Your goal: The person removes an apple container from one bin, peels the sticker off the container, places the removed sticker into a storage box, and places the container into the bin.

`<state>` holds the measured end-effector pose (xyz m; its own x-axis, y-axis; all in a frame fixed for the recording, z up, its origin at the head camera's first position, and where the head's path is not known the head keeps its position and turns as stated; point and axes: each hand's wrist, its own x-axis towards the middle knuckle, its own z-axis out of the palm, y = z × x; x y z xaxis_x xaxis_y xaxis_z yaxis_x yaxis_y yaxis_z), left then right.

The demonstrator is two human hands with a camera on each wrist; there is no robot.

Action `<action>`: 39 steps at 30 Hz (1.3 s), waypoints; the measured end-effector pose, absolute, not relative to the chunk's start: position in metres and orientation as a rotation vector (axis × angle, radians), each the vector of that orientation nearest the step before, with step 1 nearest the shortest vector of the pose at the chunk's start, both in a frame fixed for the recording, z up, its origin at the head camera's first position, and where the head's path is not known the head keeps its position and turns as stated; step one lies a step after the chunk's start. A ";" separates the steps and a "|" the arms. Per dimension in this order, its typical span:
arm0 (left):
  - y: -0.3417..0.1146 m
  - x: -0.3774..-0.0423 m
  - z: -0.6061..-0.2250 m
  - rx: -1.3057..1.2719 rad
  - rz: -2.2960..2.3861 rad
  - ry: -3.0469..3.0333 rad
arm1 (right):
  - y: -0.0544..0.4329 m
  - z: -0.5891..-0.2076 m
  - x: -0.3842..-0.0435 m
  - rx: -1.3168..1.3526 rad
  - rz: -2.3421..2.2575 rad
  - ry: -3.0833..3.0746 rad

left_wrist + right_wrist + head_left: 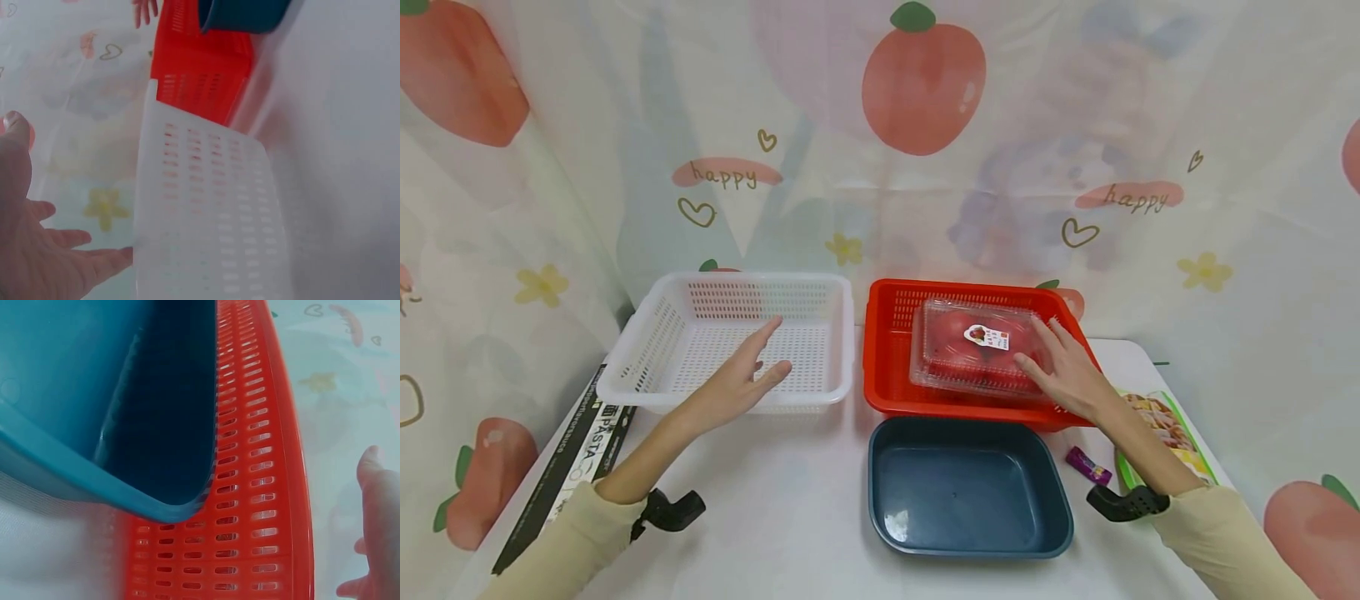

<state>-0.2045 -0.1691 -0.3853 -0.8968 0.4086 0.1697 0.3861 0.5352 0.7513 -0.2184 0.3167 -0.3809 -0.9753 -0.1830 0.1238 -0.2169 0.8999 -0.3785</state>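
My left hand (733, 379) hovers over the white perforated basket (658, 333), fingers extended, thumb apart, nothing held. In the left wrist view, that hand (56, 256) shows beside the white basket's wall (200, 206). Over the red perforated basket (891, 358) is my right hand (1067, 375), its fingers loosely spread at the right end of a clear plastic clamshell box (958, 362). The box sits in the red basket, holds red round contents and bears a white label (992, 336). The right wrist view shows the right hand (381, 525) beyond the red basket's rim (300, 506).
A dark blue basin (962, 492) stands in front of the red basket. To its right lie a small purple wrapped packet (1087, 465) and a green-edged food package (1183, 421), partly behind the right forearm. A long black-and-white pasta pack (591, 442) lies left, partly under the white basket.
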 end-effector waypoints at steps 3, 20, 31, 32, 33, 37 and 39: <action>-0.167 -0.203 -0.384 0.702 1.410 2.643 | 0.317 -0.381 -0.218 0.307 0.627 -2.981; -0.127 -0.180 -0.379 0.710 1.603 2.398 | 0.319 -0.385 -0.226 0.365 0.968 -2.919; -0.099 -0.176 -0.386 0.619 1.611 2.353 | 0.321 -0.384 -0.232 0.203 1.099 -2.988; -0.097 -0.177 -0.387 0.611 1.619 2.338 | 0.321 -0.383 -0.233 0.201 1.099 -2.988; -0.095 -0.177 -0.387 0.603 1.624 2.319 | 0.321 -0.384 -0.233 0.199 1.098 -2.988; -0.085 -0.177 -0.390 0.618 1.653 2.225 | 0.320 -0.384 -0.236 0.187 1.117 -2.998; -0.079 -0.176 -0.393 0.624 1.678 2.189 | 0.319 -0.386 -0.239 0.189 1.139 -2.995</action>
